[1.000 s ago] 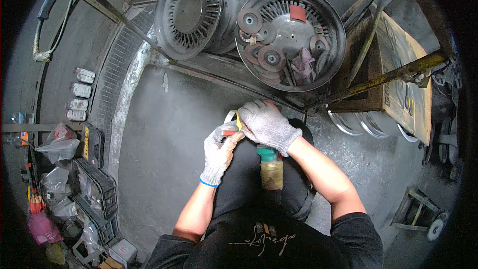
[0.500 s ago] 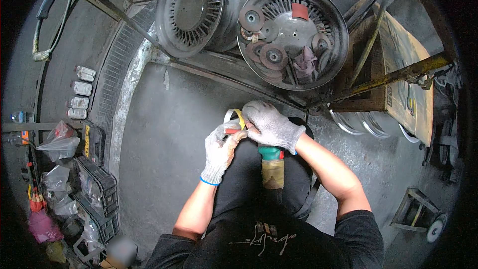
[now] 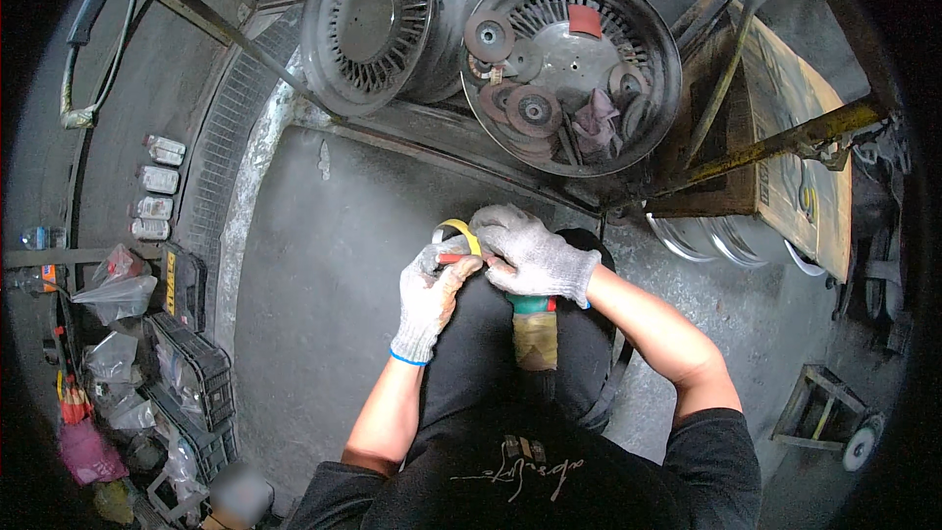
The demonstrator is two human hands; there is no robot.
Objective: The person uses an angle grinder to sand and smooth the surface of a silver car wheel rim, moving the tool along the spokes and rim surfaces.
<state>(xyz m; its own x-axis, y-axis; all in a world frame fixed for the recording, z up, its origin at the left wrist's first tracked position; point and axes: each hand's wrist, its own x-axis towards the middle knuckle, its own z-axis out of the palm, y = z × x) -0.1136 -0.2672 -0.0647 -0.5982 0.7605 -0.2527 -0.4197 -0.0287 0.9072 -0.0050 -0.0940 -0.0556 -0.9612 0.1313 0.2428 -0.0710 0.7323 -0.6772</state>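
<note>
My left hand (image 3: 424, 294), in a pale knit glove with a blue cuff, is closed on a curved yellow band (image 3: 459, 228), pale on its inner side, which may be a roll of tape. A small red strip (image 3: 454, 259) is pinched between the same thumb and fingers. My right hand (image 3: 540, 255), gloved too, is closed right beside the band's right end. Its bent fingers hide whatever they grip. Under the right wrist, between my thighs, rests a green and red tool (image 3: 536, 339) with a tan wrapped part.
Ahead stand two multi-spoke wheel rims (image 3: 369, 29); the right rim (image 3: 671, 88) holds several abrasive discs (image 3: 535, 110), a red square (image 3: 585, 21) and a crumpled cloth (image 3: 596, 123). A cardboard box (image 3: 800, 147) sits at right behind a yellow bar. Crates (image 3: 191, 373) and cans (image 3: 157, 180) line the left.
Both hands stay together at the band, shifted very slightly left. The band has tilted, so less of its pale inner side shows. The view has moved a little.
</note>
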